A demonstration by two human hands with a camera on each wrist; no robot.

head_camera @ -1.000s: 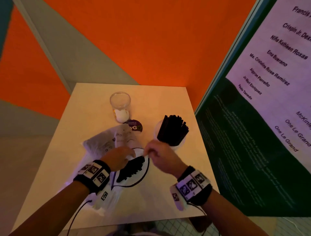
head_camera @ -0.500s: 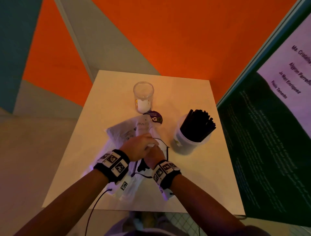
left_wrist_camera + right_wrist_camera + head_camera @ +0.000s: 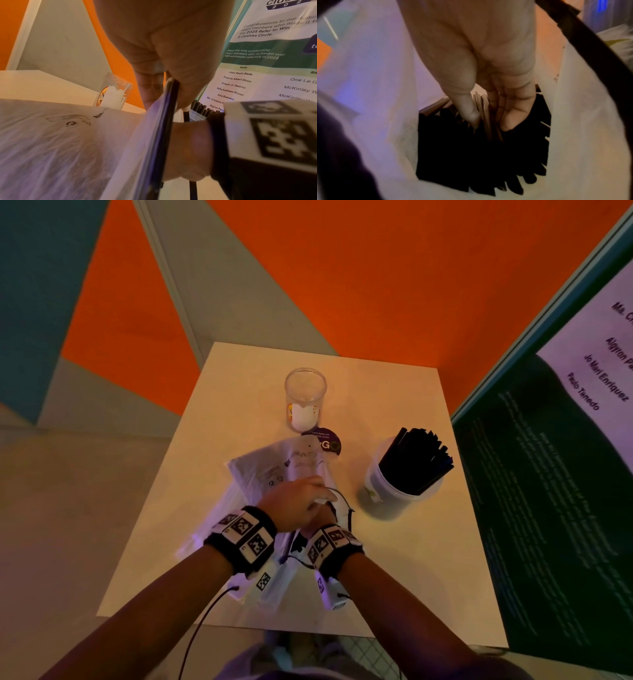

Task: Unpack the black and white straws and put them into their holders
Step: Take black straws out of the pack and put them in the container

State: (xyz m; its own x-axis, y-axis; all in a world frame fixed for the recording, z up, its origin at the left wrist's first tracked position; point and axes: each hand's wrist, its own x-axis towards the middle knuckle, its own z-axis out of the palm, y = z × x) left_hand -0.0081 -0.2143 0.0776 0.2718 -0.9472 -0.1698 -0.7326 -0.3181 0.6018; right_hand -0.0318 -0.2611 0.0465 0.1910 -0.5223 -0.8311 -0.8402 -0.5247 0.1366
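A white plastic bag (image 3: 270, 470) lies on the table in front of me. My left hand (image 3: 298, 501) pinches its black-trimmed rim (image 3: 169, 94) and holds the mouth up. My right hand (image 3: 320, 520) reaches down inside the bag (image 3: 582, 121). There its thumb and fingers (image 3: 488, 120) close on several black straws (image 3: 479, 155) of the bundle at the bottom. A white cup (image 3: 383, 498) to the right holds many black straws (image 3: 414, 467). A clear glass (image 3: 305, 392) stands behind the bag with white material in its lower part (image 3: 113, 94).
The white table (image 3: 411, 577) stands in a corner with orange and grey walls behind. A dark green and white printed banner (image 3: 548, 474) rises close along the right edge. A round purple sticker (image 3: 325, 441) lies between glass and bag. Thin black cables trail from my wrist bands.
My right hand moved from the bag's rim down into the bag and closed on black straws. My left hand keeps its hold on the rim. The view shifted so the table sits lower right.
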